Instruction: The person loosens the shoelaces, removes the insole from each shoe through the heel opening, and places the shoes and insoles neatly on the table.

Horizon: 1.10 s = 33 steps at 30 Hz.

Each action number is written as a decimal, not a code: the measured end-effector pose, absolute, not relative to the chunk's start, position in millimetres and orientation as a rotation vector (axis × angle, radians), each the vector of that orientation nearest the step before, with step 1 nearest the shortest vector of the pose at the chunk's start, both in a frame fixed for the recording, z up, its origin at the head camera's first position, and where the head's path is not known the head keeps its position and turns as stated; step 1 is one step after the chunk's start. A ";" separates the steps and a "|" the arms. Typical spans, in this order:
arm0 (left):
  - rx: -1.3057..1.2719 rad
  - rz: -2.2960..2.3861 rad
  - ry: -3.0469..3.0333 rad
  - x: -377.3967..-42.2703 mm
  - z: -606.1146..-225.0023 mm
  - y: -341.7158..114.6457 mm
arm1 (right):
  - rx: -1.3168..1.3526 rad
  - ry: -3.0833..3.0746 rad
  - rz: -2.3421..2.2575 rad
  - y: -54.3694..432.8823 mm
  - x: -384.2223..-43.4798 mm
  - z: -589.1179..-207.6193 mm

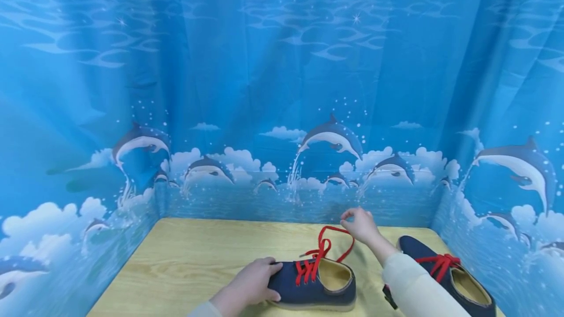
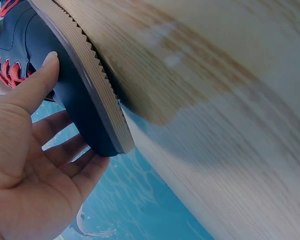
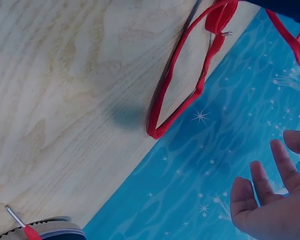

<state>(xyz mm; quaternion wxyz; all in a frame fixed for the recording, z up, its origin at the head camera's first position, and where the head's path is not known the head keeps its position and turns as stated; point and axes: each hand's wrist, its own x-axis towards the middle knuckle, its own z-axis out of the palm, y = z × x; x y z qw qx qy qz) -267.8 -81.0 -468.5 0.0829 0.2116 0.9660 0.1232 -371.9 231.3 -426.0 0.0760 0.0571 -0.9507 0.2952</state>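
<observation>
A navy shoe [image 1: 304, 293] with red laces stands on the tabletop, its toe pointing left. My left hand [image 1: 251, 282] grips that toe, the thumb [image 2: 42, 82] on one side and the fingers curled around the other. From the shoe's eyelets a red lace [image 3: 165, 95] runs out in a long loose loop toward the back edge. Beyond that edge my right hand [image 1: 363, 228] hovers close to the loop, fingers loosely bent. The right wrist view shows a gap between those fingers and the lace, with nothing held.
A second navy shoe [image 1: 425, 256], its red lace tied in a bow, stands at the right, partly behind my right sleeve [image 1: 414, 283]. A blue dolphin-print curtain [image 1: 264, 87] encloses the wooden tabletop [image 1: 189, 253] at the back and both sides.
</observation>
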 end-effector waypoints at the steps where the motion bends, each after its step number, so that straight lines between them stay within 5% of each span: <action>1: 0.630 0.371 2.884 -267.6 -468.8 -81.1 | 0.174 -2.856 0.890 231.0 -370.5 -426.0; 33: 0.628 0.463 2.876 -268.0 -469.8 -83.5 | 0.442 -2.862 0.884 214.1 -312.4 -423.6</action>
